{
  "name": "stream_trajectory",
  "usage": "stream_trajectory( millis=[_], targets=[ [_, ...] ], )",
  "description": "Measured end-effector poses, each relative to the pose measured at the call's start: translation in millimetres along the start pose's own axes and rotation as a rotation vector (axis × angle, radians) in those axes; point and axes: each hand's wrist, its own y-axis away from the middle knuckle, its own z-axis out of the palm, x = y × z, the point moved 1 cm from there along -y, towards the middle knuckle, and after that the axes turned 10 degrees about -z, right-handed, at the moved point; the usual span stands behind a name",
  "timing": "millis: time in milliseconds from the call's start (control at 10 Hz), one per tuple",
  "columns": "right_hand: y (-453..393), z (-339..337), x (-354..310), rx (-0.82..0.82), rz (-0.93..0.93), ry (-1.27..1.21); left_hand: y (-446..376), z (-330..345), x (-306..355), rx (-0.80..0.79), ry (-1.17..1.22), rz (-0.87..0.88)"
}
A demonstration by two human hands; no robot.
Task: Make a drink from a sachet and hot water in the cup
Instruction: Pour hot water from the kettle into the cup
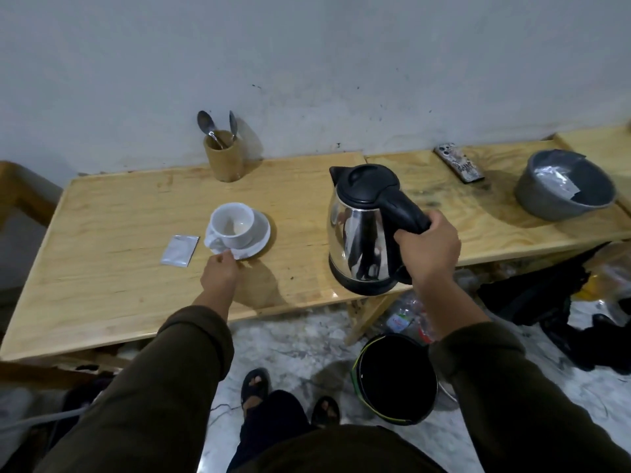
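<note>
A white cup (231, 224) with pale powder at its bottom sits on a white saucer (260, 237) on the wooden table (112, 213). My left hand (220, 273) pinches the saucer's near rim. A silver sachet (179, 250) lies flat just left of the saucer. My right hand (431, 246) grips the black handle of a steel electric kettle (362, 230), lid closed, which is at the table's front edge to the right of the cup; whether it rests on the table or is lifted is unclear.
A wooden holder (224, 158) with spoons stands by the wall behind the cup. A phone (459, 162) and a grey bowl (565, 186) with sachets sit on the right. A black bin (396, 378) stands on the floor below the table's edge.
</note>
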Motion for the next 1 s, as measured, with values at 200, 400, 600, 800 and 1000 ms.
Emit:
stream_trajectory(
  millis=[200,400,600,800,1000],
  targets=[
    [-16.1,7.8,-48.6,-0.168,-0.249,0.168,-14.9,-15.7,-2.1,-0.024,0.269,-0.145],
    [-24.7,36.2,-100.3,-0.365,-0.433,0.337,-20.0,-34.6,1.4,-0.170,0.425,-0.255],
    [-26.1,69.6,-133.2,-0.538,-0.542,0.547,-22.4,-41.9,2.9,-0.220,0.386,-0.264],
    [-25.3,96.0,-149.2,-0.621,-0.570,0.669,-21.4,-42.7,5.2,-0.266,0.372,-0.213],
    [-23.7,110.7,-162.4,-0.665,-0.537,0.736,-22.8,-43.8,5.6,-0.281,0.341,-0.214]
  ],
)
